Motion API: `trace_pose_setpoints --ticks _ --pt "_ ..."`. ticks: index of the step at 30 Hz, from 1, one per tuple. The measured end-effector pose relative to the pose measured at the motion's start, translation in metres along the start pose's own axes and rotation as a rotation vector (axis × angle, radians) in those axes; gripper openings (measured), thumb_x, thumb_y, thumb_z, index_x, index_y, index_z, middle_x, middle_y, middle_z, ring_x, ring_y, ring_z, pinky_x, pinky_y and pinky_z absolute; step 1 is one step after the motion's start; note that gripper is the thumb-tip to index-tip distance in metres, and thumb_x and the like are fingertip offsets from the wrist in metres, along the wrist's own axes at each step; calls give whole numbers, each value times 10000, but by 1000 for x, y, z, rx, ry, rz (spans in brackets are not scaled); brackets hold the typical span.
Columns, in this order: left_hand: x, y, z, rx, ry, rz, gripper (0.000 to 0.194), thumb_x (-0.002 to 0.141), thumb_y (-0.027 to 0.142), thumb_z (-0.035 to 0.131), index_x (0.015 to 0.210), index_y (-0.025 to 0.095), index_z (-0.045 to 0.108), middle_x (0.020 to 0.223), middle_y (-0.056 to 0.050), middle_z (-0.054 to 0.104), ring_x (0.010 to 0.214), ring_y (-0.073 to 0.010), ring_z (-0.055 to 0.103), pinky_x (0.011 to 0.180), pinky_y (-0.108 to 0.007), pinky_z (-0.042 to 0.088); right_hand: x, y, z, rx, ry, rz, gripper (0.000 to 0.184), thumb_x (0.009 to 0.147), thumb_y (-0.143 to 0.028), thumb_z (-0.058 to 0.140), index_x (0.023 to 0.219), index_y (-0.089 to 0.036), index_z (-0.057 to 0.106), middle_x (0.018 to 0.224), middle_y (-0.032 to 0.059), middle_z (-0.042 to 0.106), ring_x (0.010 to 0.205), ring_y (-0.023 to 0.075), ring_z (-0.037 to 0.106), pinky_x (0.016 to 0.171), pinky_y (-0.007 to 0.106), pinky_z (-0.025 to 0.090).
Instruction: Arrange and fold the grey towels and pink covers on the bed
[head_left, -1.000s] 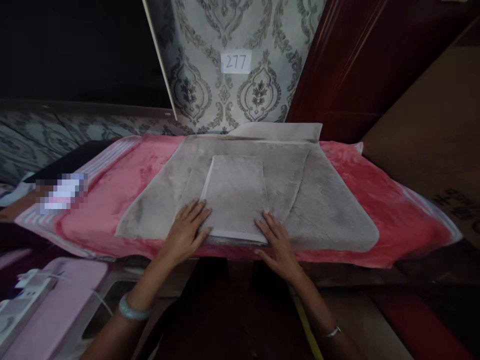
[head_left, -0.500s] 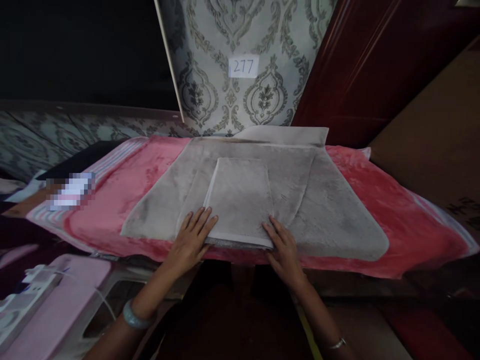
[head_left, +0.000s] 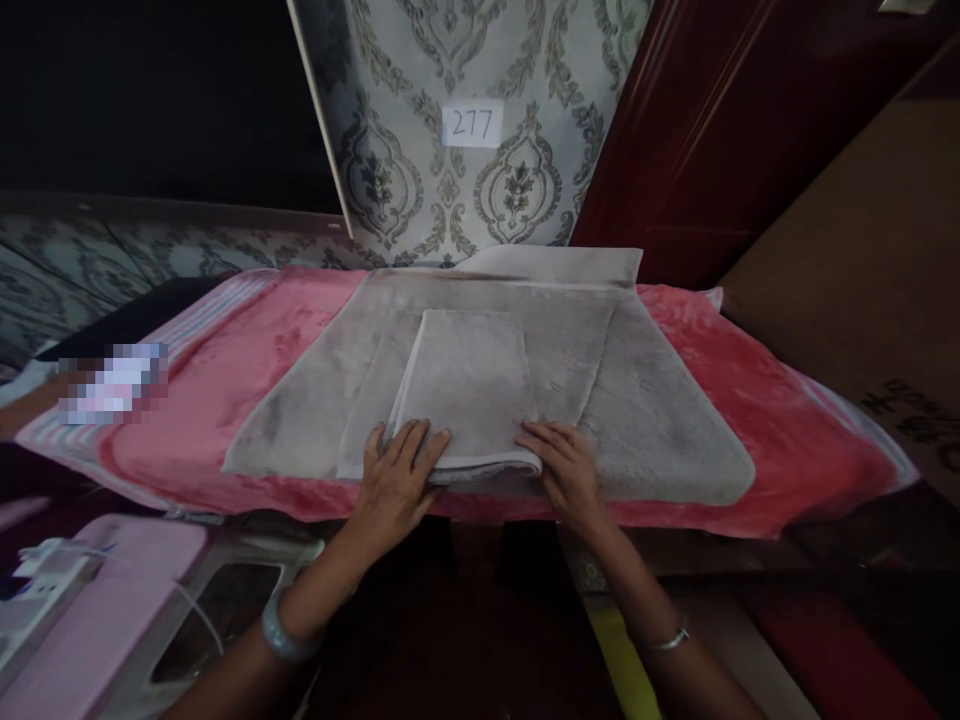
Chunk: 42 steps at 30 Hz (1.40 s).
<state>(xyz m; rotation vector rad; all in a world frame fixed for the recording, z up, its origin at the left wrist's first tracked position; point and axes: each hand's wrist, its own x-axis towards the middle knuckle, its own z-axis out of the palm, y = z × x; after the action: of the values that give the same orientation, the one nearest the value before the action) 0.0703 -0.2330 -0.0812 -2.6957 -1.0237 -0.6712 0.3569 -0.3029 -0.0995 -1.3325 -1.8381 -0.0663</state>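
Two hands at folded gray cloth [head_left: 472,380], mid-view, on gray mat [head_left: 660,420]. Left hand [head_left: 395,480] at cloth's 7 o'clock corner, right hand [head_left: 568,468] at 5. Fingers loosely bent on top; thumbs by near edge, partly hidden, can't tell if pinching. Cardboard box [head_left: 862,230], 3 o'clock: cut off, inside hidden. Item [head_left: 120,384] at 9: pixelated. TV [head_left: 150,100] at 10: cut off.
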Motion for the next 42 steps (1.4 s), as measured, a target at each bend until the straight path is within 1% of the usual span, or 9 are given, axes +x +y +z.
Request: trace_pose_setpoints --ticks 7,12,19,23,29,32,35,38,42 --pt "2 -5 -3 -16 114 9 604 867 79 532 1464 163 506 1393 -175 639 1311 -305 584 1175 -541 304 37 -12 -11 123 -18 11 339 1028 -342 446 1274 -266 666 1301 74 693 1258 259 603 1124 509 450" --pt "4 -14 -2 -63 180 63 518 915 61 462 1402 191 583 1299 -127 711 1256 -247 636 1106 -459 417 33 -9 -11 140 0 -22 364 1008 -288 457 1326 -279 636 1322 72 684 1259 256 611 1129 507 455" --pt "3 -12 0 -41 274 107 510 901 30 464 1365 184 610 1263 -130 728 1223 -244 655 1032 -428 460 6 5 -2 -30 -101 -84 942 756 12 412 1627 -319 275 1567 29 487 1514 255 330 1164 560 430" --pt "1 -6 -1 0 262 71 524 862 17 490 1343 182 615 1288 -132 716 1212 -251 658 1027 -432 450 3 14 9 -22 -38 -143 774 834 -2 401 1531 -332 471 1535 34 524 1509 262 344 1131 571 462" --pt "12 5 3 51 120 -14 791 760 42 571 1522 223 469 1489 -138 579 1361 -320 547 1139 -531 368 33 13 8 96 7 -143 440 951 -220 489 1357 -288 644 1351 77 672 1383 286 514 1097 552 493" --pt "21 7 10 44 123 42 758 769 18 528 1502 209 499 1410 -131 645 1307 -291 596 1070 -466 458 46 7 6 131 24 -157 425 952 -227 484 1339 -287 650 1314 76 690 1353 281 540 1089 540 500" --pt "30 5 12 51 227 107 620 809 -11 460 1381 178 607 1230 -130 738 1138 -261 690 915 -398 541 48 7 9 156 50 -141 428 941 -200 490 1324 -296 653 1307 66 693 1342 272 551 1089 525 504" --pt "42 0 -4 50 284 147 504 855 -10 414 1258 162 664 1100 -125 770 975 -233 730 807 -359 568 39 15 14 140 66 -112 516 922 -183 501 1420 -295 576 1409 68 632 1389 267 511 1128 528 471" --pt "66 -6 -49 -3 195 136 451 879 30 413 1212 200 666 1052 -79 781 871 -207 737 753 -331 575 28 36 21 99 123 34 695 921 -215 512 1592 -281 341 1552 109 493 1451 266 442 1171 536 418"
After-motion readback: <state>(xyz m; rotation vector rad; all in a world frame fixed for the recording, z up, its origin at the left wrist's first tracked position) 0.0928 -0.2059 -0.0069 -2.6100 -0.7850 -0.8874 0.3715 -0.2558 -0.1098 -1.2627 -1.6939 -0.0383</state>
